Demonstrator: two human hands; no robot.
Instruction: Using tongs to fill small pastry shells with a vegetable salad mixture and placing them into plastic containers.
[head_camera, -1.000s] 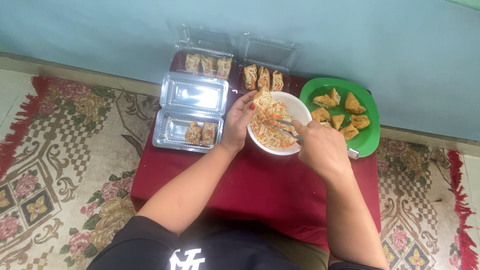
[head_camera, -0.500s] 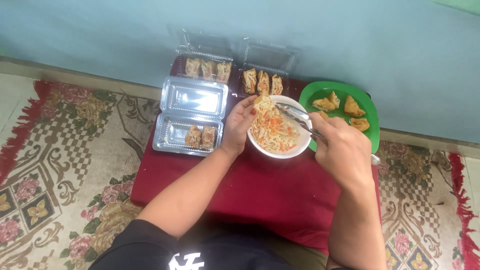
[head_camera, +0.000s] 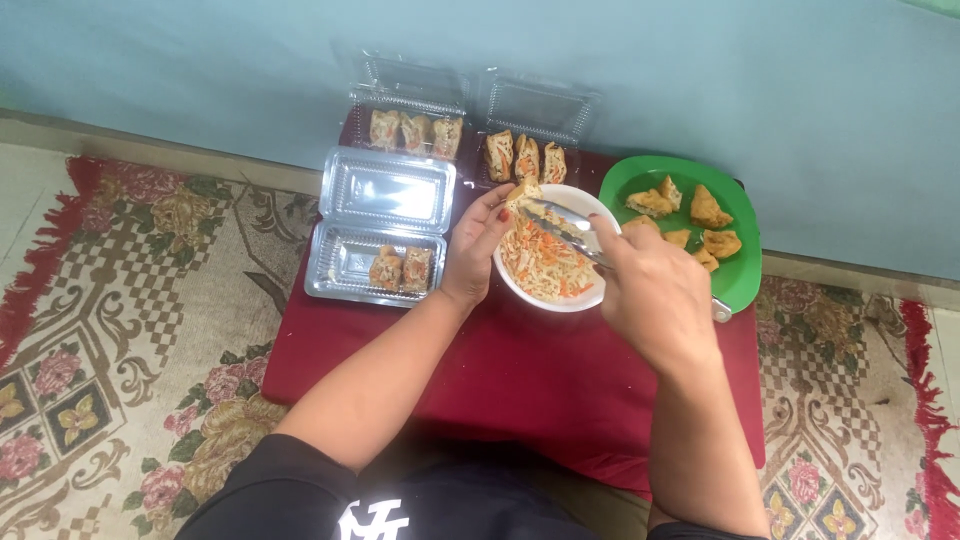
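Now the left hand (head_camera: 478, 245) pinches a puff (head_camera: 522, 192) over the white bowl (head_camera: 520, 285), and the right hand (head_camera: 655, 295) grips tongs (head_camera: 565, 228) above the noodles (head_camera: 540, 262).

three clear clamshell boxes (head_camera: 378, 232), one white bowl (head_camera: 585, 295), one green plate (head_camera: 740, 275), two hands (head_camera: 655, 295)

Your left hand (head_camera: 478, 250) reaches forward, fingers (head_camera: 500, 200) pinched together at the tips. Your right hand (head_camera: 655, 290) is closed in a grip, both forearms extended.
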